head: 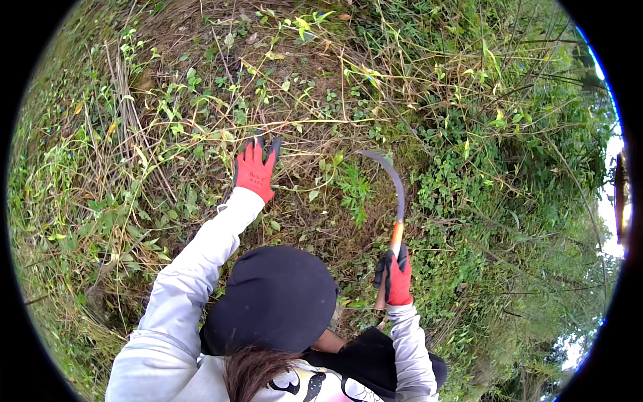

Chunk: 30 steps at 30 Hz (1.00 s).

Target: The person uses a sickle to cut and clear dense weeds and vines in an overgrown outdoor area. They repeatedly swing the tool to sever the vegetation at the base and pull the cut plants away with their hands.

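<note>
A sickle with a curved, dark metal blade points away from me, its tip hooking to the left. My right hand, in a red glove with black fingers, is closed around its handle, which shows orange and white near the blade. To the left, my left hand in a matching glove reaches out, back up and fingers apart. Its fingertips are at a long trailing stem with thin leaves; whether they touch it I cannot tell. Between the hands grows a feathery green weed, close inside the blade's curve.
Dry stalks lie at the left among leafy weeds. Dense undergrowth and thin upright stems stand at the right. Brown litter-covered soil shows ahead. My dark cap hides the ground just below.
</note>
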Each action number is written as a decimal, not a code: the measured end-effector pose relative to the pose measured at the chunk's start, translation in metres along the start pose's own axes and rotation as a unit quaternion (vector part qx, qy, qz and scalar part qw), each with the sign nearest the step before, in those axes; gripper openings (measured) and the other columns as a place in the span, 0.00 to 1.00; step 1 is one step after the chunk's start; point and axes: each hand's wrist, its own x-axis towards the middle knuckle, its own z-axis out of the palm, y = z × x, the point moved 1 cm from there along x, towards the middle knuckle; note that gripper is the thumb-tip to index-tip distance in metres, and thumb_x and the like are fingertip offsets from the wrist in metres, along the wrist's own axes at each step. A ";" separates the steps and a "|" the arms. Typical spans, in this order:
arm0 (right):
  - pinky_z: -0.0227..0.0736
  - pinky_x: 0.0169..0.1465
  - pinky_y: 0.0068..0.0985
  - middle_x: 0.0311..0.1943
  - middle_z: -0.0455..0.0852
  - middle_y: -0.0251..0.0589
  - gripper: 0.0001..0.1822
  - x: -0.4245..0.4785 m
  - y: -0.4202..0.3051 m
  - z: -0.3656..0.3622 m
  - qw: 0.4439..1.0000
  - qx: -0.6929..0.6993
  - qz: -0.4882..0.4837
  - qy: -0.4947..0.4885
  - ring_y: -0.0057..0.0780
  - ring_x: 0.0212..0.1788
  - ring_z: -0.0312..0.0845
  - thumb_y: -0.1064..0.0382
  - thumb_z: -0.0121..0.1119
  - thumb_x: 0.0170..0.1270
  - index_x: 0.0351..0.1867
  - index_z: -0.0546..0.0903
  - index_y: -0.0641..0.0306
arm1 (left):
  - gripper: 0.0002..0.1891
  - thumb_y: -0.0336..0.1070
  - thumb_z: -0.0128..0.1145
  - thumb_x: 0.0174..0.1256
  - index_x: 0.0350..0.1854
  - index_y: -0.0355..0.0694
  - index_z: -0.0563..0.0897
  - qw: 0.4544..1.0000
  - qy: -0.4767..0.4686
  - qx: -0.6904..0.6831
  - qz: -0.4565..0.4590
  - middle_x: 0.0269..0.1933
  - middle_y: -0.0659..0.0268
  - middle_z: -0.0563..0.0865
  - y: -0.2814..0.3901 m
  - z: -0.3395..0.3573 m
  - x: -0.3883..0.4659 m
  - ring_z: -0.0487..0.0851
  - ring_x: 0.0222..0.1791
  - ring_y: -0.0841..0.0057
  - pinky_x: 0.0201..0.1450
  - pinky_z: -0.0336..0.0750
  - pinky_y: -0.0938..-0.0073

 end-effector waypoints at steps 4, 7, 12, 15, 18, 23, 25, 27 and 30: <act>0.65 0.17 0.19 0.19 0.73 0.32 0.24 0.002 0.020 0.033 1.000 0.022 0.017 0.013 0.20 0.15 0.68 0.62 0.50 0.72 0.67 0.62 0.54 | 0.53 0.60 0.67 0.47 0.74 0.43 0.55 1.000 -0.012 0.014 -0.019 0.72 0.45 0.59 -0.004 0.000 0.001 0.60 0.70 0.51 0.62 0.63 0.51; 0.65 0.16 0.20 0.20 0.73 0.32 0.25 0.011 0.032 0.054 0.997 0.071 0.011 0.010 0.20 0.15 0.68 0.63 0.50 0.72 0.68 0.61 0.55 | 0.52 0.57 0.68 0.46 0.73 0.42 0.56 1.000 -0.005 0.013 -0.022 0.68 0.50 0.66 -0.007 -0.008 0.004 0.67 0.63 0.54 0.57 0.68 0.55; 0.65 0.16 0.21 0.21 0.73 0.32 0.17 0.024 0.064 0.078 0.992 0.122 0.015 0.012 0.21 0.16 0.69 0.61 0.51 0.72 0.60 0.66 0.56 | 0.47 0.50 0.66 0.47 0.72 0.41 0.59 0.999 0.026 0.015 -0.034 0.63 0.51 0.69 -0.012 0.010 0.007 0.69 0.59 0.56 0.53 0.71 0.60; 0.67 0.17 0.23 0.21 0.74 0.32 0.10 0.032 0.090 0.075 0.994 0.113 0.011 -0.004 0.23 0.16 0.70 0.56 0.51 0.72 0.49 0.67 0.51 | 0.45 0.46 0.64 0.48 0.71 0.41 0.61 0.999 0.033 0.032 -0.020 0.64 0.50 0.68 -0.006 0.009 0.005 0.69 0.59 0.56 0.52 0.71 0.62; 0.66 0.16 0.23 0.21 0.74 0.33 0.09 0.028 0.098 0.084 0.988 0.151 0.021 0.012 0.24 0.16 0.70 0.55 0.50 0.72 0.46 0.67 0.52 | 0.43 0.44 0.64 0.48 0.70 0.40 0.63 0.998 0.030 0.061 0.003 0.65 0.49 0.68 -0.008 0.006 0.000 0.70 0.59 0.56 0.53 0.71 0.61; 0.66 0.17 0.23 0.22 0.75 0.33 0.12 0.023 0.103 0.100 0.984 0.170 0.041 0.020 0.24 0.17 0.71 0.52 0.52 0.71 0.47 0.68 0.51 | 0.39 0.41 0.62 0.49 0.67 0.40 0.65 0.999 -0.022 0.026 0.018 0.65 0.48 0.69 -0.017 0.005 0.015 0.72 0.59 0.55 0.53 0.73 0.61; 0.66 0.17 0.23 0.22 0.75 0.33 0.13 0.023 0.104 0.098 0.985 0.170 0.040 0.012 0.24 0.17 0.71 0.51 0.53 0.70 0.48 0.68 0.51 | 0.37 0.40 0.61 0.51 0.66 0.38 0.65 1.000 -0.012 -0.023 0.008 0.60 0.48 0.72 -0.015 0.002 0.011 0.78 0.54 0.55 0.51 0.75 0.62; 0.66 0.17 0.22 0.22 0.75 0.32 0.13 0.022 0.103 0.101 0.983 0.174 0.051 -0.007 0.23 0.17 0.71 0.52 0.53 0.71 0.49 0.68 0.51 | 0.36 0.40 0.61 0.51 0.66 0.38 0.66 0.993 -0.059 -0.099 -0.009 0.57 0.49 0.74 -0.019 0.001 0.002 0.80 0.51 0.55 0.50 0.75 0.62; 0.64 0.16 0.22 0.20 0.74 0.33 0.11 0.032 0.096 0.105 0.981 0.157 0.070 -0.084 0.23 0.14 0.69 0.53 0.51 0.72 0.46 0.68 0.52 | 0.34 0.41 0.61 0.53 0.64 0.38 0.67 0.995 -0.044 -0.091 -0.001 0.52 0.53 0.78 -0.013 0.000 -0.006 0.83 0.48 0.59 0.49 0.76 0.63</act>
